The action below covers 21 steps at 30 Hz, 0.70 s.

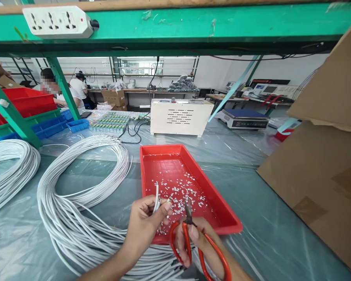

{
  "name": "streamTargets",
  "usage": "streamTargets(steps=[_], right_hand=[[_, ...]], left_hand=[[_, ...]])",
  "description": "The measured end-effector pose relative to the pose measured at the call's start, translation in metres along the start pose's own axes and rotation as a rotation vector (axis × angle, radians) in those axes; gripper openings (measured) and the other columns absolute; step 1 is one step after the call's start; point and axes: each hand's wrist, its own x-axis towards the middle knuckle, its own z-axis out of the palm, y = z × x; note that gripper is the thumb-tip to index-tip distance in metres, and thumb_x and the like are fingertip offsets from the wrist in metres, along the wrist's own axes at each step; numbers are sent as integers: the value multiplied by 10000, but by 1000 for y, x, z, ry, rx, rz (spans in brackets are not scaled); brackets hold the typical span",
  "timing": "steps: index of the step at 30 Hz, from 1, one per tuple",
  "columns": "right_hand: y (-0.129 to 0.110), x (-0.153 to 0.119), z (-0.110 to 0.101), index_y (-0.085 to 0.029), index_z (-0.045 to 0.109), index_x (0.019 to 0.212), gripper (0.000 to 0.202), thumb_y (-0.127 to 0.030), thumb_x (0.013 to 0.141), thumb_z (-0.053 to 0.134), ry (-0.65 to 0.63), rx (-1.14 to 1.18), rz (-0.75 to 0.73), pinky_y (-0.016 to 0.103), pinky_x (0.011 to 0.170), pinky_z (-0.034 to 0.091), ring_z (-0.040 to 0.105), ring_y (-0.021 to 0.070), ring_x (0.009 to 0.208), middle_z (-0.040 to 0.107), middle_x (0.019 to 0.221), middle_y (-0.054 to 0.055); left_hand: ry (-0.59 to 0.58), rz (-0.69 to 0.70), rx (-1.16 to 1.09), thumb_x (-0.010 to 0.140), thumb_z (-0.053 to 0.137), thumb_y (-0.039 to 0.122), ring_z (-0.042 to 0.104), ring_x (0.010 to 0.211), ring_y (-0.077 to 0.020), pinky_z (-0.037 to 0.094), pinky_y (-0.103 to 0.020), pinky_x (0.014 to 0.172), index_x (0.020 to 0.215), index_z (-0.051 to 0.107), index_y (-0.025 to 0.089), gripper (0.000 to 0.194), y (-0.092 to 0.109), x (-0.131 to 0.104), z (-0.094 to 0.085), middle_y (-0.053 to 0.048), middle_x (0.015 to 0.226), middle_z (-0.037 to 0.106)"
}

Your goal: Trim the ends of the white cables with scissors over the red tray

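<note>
Over the near end of a red tray (193, 162), my left hand (148, 220) pinches a white cable (157, 191), its end pointing up past the fingers. Just to the right, my right hand (206, 242) grips scissors (188, 218) with orange handles. Their short dark blades point away from me and sit slightly apart, close to the left fingertips but not touching them. Small white and silvery scraps (184, 191) lie scattered across the tray floor. Below and left of my hands spreads a large coil of white cables (51, 199), with several dark-tipped ends near my right hand.
Another cable coil (20, 168) lies at the far left. Behind the tray stand a cream metal box (179, 117) and a weighing scale (242, 119). A cardboard box (318, 187) borders the right side. A green shelf beam (175, 25) crosses overhead. Two people sit in the background.
</note>
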Motion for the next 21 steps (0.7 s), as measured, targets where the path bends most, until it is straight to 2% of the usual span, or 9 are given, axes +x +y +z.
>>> streamTargets(steps=[5,10,17,21], right_hand=[[11,-2,10,-159,480,523,557,-649,773,392,-5,5,95,208,405,317,404,76,372,460,442,-13],[22,-4,5,-170,482,667,479,-625,790,396,12,4,176,236,461,390,476,108,417,516,471,-10],[11,1,12,-168,488,550,543,-657,763,387,28,-24,131,211,391,345,396,77,330,455,396,-28],[9,1,16,-162,498,552,544,-652,765,392,55,-29,124,199,373,331,408,78,336,460,403,-22]], left_hand=[[14,-26,-28,660,689,388,396,371,-56,331,-162,363,662,628,94,300,1,-1,-1,41,449,498],[-13,-45,-65,654,693,394,401,369,-60,340,-173,372,639,616,102,302,4,-3,0,42,438,489],[-50,-18,-61,684,673,381,399,390,-61,342,-173,382,627,617,105,287,2,-5,0,38,450,476],[-36,-32,-76,680,678,369,400,385,-59,348,-167,374,630,607,106,277,0,-5,1,41,447,481]])
